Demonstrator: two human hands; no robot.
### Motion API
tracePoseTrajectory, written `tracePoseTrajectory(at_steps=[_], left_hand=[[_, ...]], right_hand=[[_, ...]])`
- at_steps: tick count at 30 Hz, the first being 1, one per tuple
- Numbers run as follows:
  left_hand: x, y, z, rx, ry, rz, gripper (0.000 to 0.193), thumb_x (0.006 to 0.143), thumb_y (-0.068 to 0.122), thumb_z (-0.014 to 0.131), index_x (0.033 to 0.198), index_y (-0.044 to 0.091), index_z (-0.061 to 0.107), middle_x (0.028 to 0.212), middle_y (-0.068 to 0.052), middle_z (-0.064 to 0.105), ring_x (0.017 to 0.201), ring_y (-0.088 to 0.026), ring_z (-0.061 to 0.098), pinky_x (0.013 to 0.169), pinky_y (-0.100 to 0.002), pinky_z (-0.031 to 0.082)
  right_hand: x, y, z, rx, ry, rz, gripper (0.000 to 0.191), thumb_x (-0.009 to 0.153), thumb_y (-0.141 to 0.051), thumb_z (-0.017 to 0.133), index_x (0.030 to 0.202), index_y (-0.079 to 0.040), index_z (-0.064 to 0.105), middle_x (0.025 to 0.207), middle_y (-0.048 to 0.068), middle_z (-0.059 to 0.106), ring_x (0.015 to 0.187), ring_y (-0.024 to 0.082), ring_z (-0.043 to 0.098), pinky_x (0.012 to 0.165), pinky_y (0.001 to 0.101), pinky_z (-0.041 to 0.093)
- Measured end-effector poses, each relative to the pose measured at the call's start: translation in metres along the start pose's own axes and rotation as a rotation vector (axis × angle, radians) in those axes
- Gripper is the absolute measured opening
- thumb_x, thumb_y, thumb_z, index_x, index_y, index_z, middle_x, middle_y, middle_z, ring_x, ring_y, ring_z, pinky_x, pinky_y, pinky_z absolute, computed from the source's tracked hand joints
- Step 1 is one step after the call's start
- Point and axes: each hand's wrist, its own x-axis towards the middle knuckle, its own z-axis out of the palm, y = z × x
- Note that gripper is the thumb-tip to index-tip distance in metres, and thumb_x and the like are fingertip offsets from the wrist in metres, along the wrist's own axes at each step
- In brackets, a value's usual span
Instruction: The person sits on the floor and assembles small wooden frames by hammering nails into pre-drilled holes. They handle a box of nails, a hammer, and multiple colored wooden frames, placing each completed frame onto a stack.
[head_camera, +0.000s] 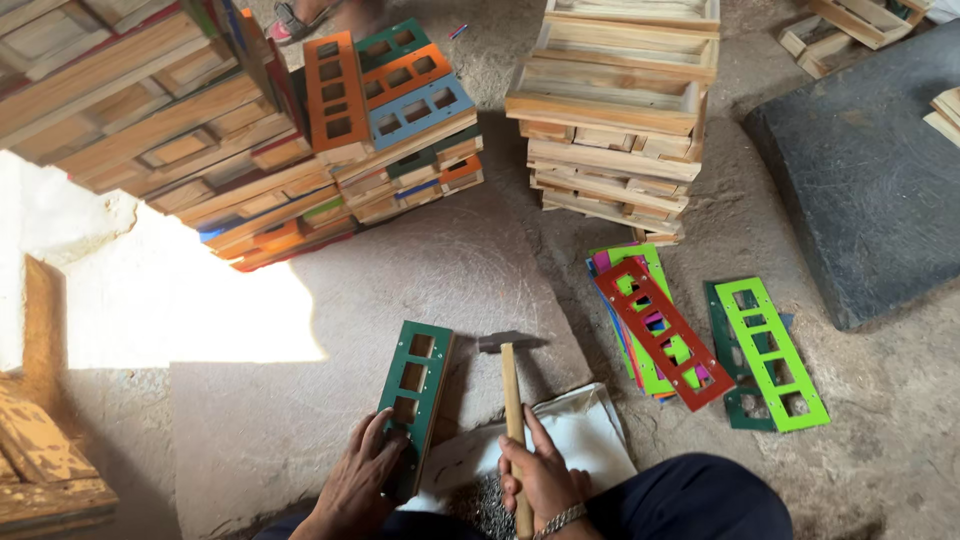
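Starting at nine o'clock, weathered wooden boards (45, 450) are seen at the left edge, beside a bright patch of sunlight on the stone floor (250, 420). At ten to eleven o'clock a leaning stack of wooden frames (200, 140) is piled, with orange, green and blue slotted panels (400, 85) laid on top of it.

At six o'clock, slightly left, the left hand (360, 485) is closed around the lower end of a dark green slotted frame (415, 385), which is held on its edge and tilted, its top pointing toward twelve o'clock. Just right of it, the right hand (540, 475) is wrapped around the lower part of the wooden handle of a hammer (512, 400); the metal head points toward twelve o'clock and lies just beside the green frame's top, apart from it. A metal bracelet is worn on the right wrist. Under both hands a white sack (585, 430) is spread, with a heap of small nails (490, 510) at its near edge.

At one o'clock a second stack of bare wooden trays (610, 110) is set. At three to four o'clock a red slotted panel (665, 335) is laid over a fan of coloured panels, and a light green panel (770, 355) is laid over a dark one. At two o'clock a dark slab (860, 170) is seen.
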Motion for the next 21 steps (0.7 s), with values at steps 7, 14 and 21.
tracePoseTrajectory(at_steps=[7, 14, 21], left_hand=[[0.088, 0.068, -0.095, -0.103, 0.321, 0.027, 0.079, 0.065, 0.031, 0.093, 0.129, 0.01, 0.051, 0.148, -0.025, 0.026, 0.14, -0.05, 0.024, 0.102, -0.061, 0.05], [0.252, 0.078, -0.243, 0.093, 0.553, 0.007, 0.086, 0.063, 0.041, 0.095, 0.133, 0.014, 0.053, 0.151, -0.017, 0.023, 0.143, -0.048, 0.019, 0.1, -0.061, 0.048], [0.352, 0.04, -0.307, 0.233, 0.551, -0.28, 0.094, 0.066, 0.05, 0.093, 0.143, 0.019, 0.049, 0.151, -0.021, 0.025, 0.141, -0.051, 0.025, 0.114, -0.067, 0.031]], right_hand=[[0.014, 0.005, 0.002, 0.063, 0.026, 0.016, 0.081, 0.093, -0.015, 0.069, 0.16, -0.038, 0.029, 0.068, 0.008, 0.054, 0.044, 0.016, 0.047, 0.036, 0.0334, 0.041], [0.059, 0.032, -0.019, -0.074, -0.025, -0.082, 0.084, 0.092, -0.009, 0.069, 0.162, -0.028, 0.027, 0.066, 0.008, 0.058, 0.05, 0.015, 0.051, 0.046, 0.0298, 0.045], [0.09, 0.045, -0.036, -0.025, -0.151, -0.154, 0.09, 0.087, -0.015, 0.075, 0.161, -0.024, 0.024, 0.067, 0.009, 0.063, 0.058, 0.016, 0.062, 0.056, 0.0294, 0.053]])
